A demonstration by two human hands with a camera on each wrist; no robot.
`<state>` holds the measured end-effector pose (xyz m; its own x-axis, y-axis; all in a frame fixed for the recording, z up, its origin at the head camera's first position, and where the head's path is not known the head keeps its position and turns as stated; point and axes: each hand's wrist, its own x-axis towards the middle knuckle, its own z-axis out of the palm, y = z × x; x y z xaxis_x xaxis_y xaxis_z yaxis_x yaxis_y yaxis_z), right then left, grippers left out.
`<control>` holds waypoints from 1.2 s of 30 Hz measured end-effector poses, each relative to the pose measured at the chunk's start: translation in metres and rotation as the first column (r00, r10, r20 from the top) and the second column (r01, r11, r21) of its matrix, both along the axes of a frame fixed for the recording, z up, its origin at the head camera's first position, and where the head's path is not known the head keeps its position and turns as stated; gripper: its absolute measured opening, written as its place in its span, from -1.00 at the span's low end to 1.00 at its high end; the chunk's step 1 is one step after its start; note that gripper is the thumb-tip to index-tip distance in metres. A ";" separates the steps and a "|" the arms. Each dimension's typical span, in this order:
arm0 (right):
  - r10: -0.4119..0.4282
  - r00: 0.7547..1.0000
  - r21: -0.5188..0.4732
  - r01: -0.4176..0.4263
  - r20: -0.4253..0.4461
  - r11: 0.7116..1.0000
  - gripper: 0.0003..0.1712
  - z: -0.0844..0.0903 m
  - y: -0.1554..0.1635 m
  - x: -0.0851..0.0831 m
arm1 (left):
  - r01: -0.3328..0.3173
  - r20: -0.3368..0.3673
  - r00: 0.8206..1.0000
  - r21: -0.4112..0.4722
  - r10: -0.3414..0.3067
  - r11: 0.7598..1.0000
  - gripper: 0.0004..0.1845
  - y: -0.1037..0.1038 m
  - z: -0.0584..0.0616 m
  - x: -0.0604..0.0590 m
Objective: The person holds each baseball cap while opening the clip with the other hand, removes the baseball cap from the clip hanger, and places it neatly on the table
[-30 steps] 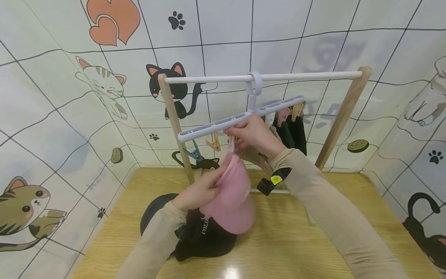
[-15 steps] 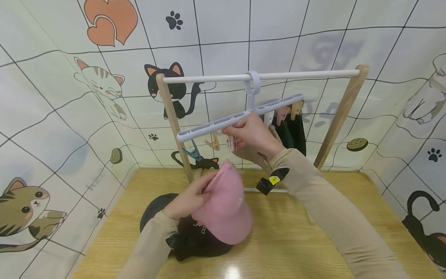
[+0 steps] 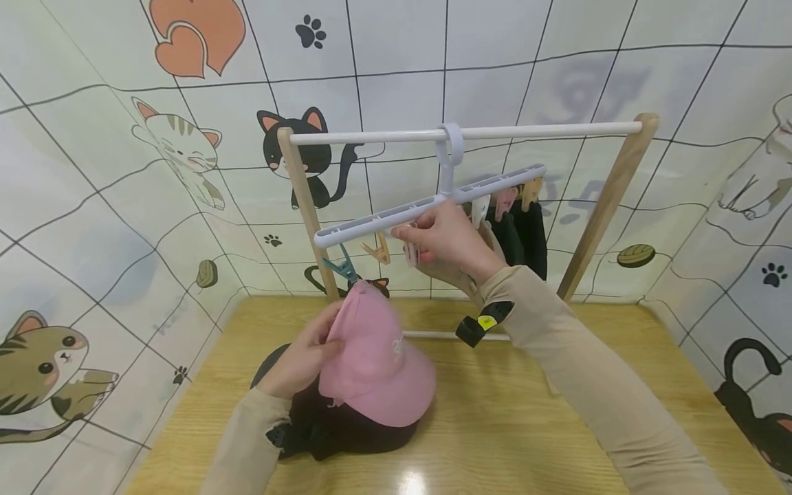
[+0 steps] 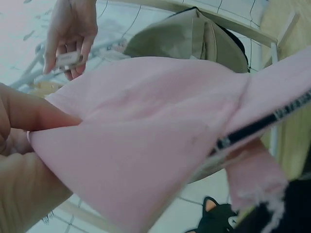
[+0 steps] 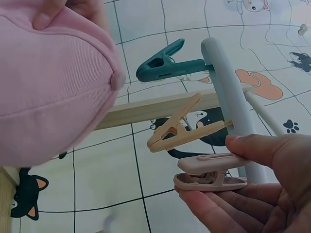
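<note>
My left hand [image 3: 306,355] grips the pink baseball cap [image 3: 371,357] by its edge, fingers and thumb pinching the fabric in the left wrist view. The cap hangs below the left end of the lavender clip hanger [image 3: 377,223], brim toward the lower right. Up at the hanger's middle, my right hand [image 3: 454,237] pinches a pale pink clip [image 5: 211,172] between thumb and fingers; no cloth shows in it. Beside that clip hang a peach clip [image 5: 180,128] and a teal clip [image 5: 170,65], both without cloth. The cap is apart from the pale pink clip.
The hanger hooks over the white rod [image 3: 383,137] of a wooden-legged rack [image 3: 603,206]. Dark caps [image 3: 346,426] lie on the wooden table [image 3: 507,426] beneath the pink one. At the hanger's right, white, pink [image 3: 506,201] and peach clips hold beige and dark caps [image 3: 529,234].
My left hand has moved the pink cap left and away from the pale pink clip, where its edge was a second ago. My right hand stays on that clip.
</note>
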<state>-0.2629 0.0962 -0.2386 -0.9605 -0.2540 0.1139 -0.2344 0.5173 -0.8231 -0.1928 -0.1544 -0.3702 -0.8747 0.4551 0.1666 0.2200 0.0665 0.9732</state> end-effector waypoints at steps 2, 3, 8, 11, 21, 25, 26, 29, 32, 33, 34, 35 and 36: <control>0.003 1.000 -0.001 -0.003 -0.011 1.000 -0.68 0.000 0.000 0.001 | -0.039 0.024 0.999 0.012 0.039 0.999 -0.33 -0.005 -0.006 0.002; 0.007 1.000 -0.002 -0.007 -0.019 1.000 -0.68 -0.001 -0.001 0.001 | -0.056 0.034 0.998 0.011 0.055 0.998 -0.34 -0.007 -0.010 0.004; 0.026 0.999 -0.009 -0.026 -0.047 1.000 -0.65 -0.004 -0.002 0.001 | -0.129 0.108 0.985 -0.024 0.131 0.991 -0.38 -0.017 -0.028 0.014; 0.024 0.998 0.006 -0.023 -0.062 1.000 -0.62 -0.005 -0.002 0.001 | -0.164 0.164 0.973 -0.012 0.164 0.986 -0.38 -0.023 -0.038 0.020; -0.003 0.995 0.067 0.010 -0.095 0.998 -0.57 -0.005 -0.002 0.000 | -0.149 0.221 0.961 -0.094 0.167 0.984 -0.49 -0.032 -0.063 0.037; -0.021 0.996 0.072 0.027 -0.090 0.997 -0.57 -0.006 -0.002 0.000 | -0.216 0.266 0.932 -0.135 0.246 0.967 -0.46 -0.031 -0.068 0.044; -0.026 0.996 0.067 0.032 -0.089 0.997 -0.57 -0.007 -0.002 0.000 | -0.235 0.265 0.926 -0.148 0.268 0.961 -0.45 -0.031 -0.069 0.045; -0.041 0.993 0.062 0.048 -0.114 0.997 -0.55 -0.011 -0.002 0.001 | -0.277 0.240 0.917 -0.196 0.320 0.941 -0.46 -0.029 -0.070 0.047; -0.048 0.979 0.097 0.068 -0.199 0.993 -0.54 -0.016 -0.003 0.002 | -0.297 0.207 0.915 -0.237 0.346 0.925 -0.45 -0.028 -0.069 0.048; -0.052 0.972 0.110 0.078 -0.229 0.991 -0.54 -0.018 -0.004 0.003 | -0.299 0.202 0.914 -0.248 0.351 0.921 -0.45 -0.028 -0.068 0.048; -0.054 0.964 0.122 0.088 -0.261 0.989 -0.54 -0.020 -0.005 0.003 | -0.303 0.196 0.913 -0.260 0.357 0.917 -0.44 -0.027 -0.067 0.048; -0.058 0.956 0.134 0.100 -0.287 0.986 -0.56 -0.021 -0.006 0.003 | -0.306 0.192 0.912 -0.269 0.363 0.913 -0.43 -0.027 -0.065 0.047; -0.061 0.952 0.137 0.106 -0.300 0.985 -0.57 -0.022 -0.006 0.004 | -0.312 0.186 0.911 -0.276 0.369 0.909 -0.43 -0.027 -0.064 0.047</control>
<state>-0.2593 0.0897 -0.2607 -0.9087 -0.2100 0.3609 -0.4045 0.6572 -0.6360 -0.1454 -0.1818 -0.4341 -0.9837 0.1230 -0.1312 -0.0842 0.3301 0.9402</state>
